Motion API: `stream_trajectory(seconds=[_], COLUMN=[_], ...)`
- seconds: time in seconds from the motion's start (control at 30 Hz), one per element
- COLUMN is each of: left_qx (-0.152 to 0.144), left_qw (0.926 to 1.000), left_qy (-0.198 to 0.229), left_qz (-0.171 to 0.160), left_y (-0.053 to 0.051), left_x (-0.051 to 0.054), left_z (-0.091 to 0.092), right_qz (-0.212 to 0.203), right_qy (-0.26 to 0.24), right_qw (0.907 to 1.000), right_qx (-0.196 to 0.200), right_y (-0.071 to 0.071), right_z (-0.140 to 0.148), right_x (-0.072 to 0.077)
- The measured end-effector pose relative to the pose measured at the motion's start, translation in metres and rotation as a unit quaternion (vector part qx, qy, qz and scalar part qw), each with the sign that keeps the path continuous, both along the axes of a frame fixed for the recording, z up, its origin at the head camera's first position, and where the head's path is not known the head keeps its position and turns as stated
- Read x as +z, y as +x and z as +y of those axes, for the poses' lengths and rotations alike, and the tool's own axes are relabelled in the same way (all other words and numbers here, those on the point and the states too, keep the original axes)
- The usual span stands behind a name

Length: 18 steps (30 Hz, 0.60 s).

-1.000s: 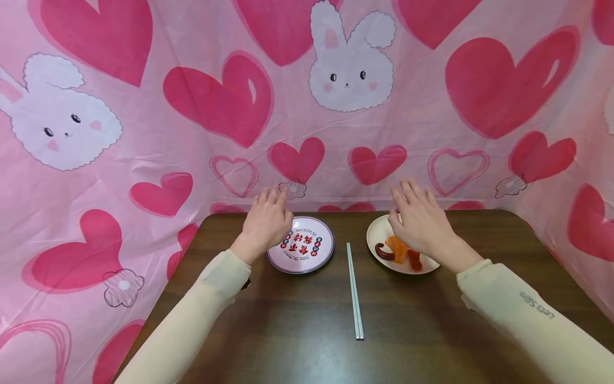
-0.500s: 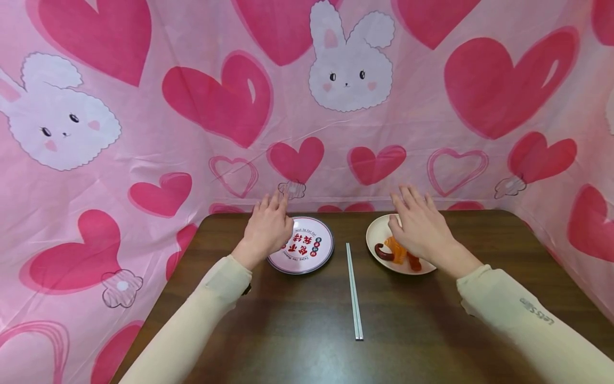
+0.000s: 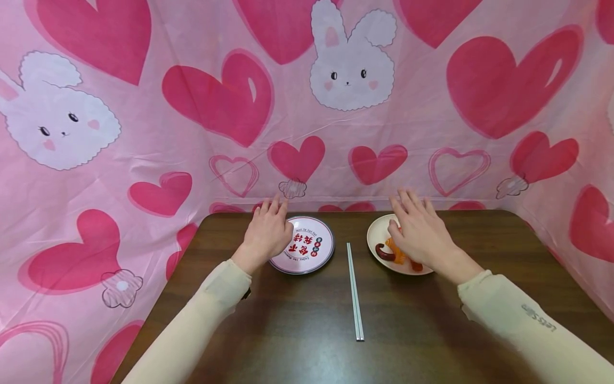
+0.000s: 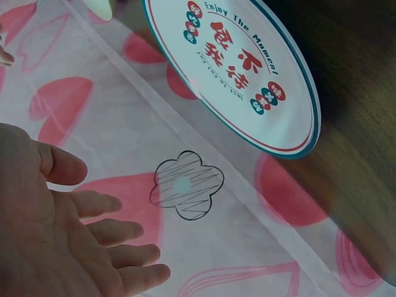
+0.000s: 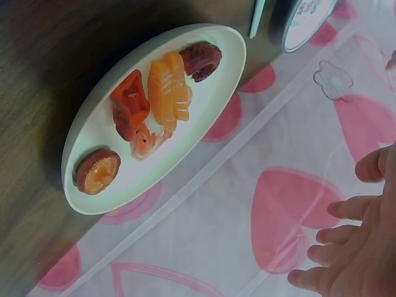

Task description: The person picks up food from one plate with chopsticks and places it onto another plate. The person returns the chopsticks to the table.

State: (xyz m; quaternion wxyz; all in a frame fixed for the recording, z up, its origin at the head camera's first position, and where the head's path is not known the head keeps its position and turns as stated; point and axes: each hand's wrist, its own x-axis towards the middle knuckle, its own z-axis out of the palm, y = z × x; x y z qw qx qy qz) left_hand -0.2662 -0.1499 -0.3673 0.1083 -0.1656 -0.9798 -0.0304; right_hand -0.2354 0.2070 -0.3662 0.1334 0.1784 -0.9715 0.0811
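My left hand point(image 3: 265, 230) hovers over the left part of a round white plate point(image 3: 302, 250) with red lettering and a dark blue rim. Its fingers are spread and hold nothing. Above a cream plate point(image 3: 376, 229), my right hand point(image 3: 422, 229) also has its fingers extended and grips nothing. The right wrist view shows food pieces on that plate: an orange piece point(image 5: 166, 91), a red piece point(image 5: 129, 106), a dark curled piece point(image 5: 203, 60), a shrimp point(image 5: 145, 141) and a brown mushroom cap point(image 5: 98, 172). The head view hides some of them behind my right hand.
A pair of pale chopsticks point(image 3: 355, 293) lies lengthwise between the two plates on the dark wooden table point(image 3: 302, 330). A pink cloth point(image 3: 297, 117) printed with hearts and rabbits hangs behind the table and along its sides.
Both hands have come down slightly in the head view. My right hand now covers more of the food. The plates and chopsticks stay where they were.
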Motion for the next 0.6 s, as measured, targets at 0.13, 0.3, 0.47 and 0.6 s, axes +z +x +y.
stream_trajectory(seconds=[0.13, 0.3, 0.47, 0.6], left_qx=[0.0, 0.005, 0.008, 0.012], left_qw=[1.0, 0.9998, 0.9996, 0.9998], left_qy=[0.006, 0.018, 0.019, 0.01], left_qz=[-0.001, -0.009, -0.018, -0.016], left_y=[0.0001, -0.0001, 0.0, 0.0005], left_x=[-0.002, -0.0057, -0.0077, -0.0082], left_z=[-0.0011, -0.0024, -0.0029, -0.0041], right_qz=[-0.014, -0.014, -0.005, 0.002], right_qy=[0.005, 0.009, 0.014, 0.015], right_qw=[0.9999, 0.9999, 0.9999, 0.9998], right_qx=[-0.003, 0.002, 0.005, 0.011], right_y=[0.0008, 0.0023, 0.0047, 0.0064], right_z=[0.0002, 0.0006, 0.0013, 0.0004], right_x=[-0.0018, -0.0043, -0.0074, -0.009])
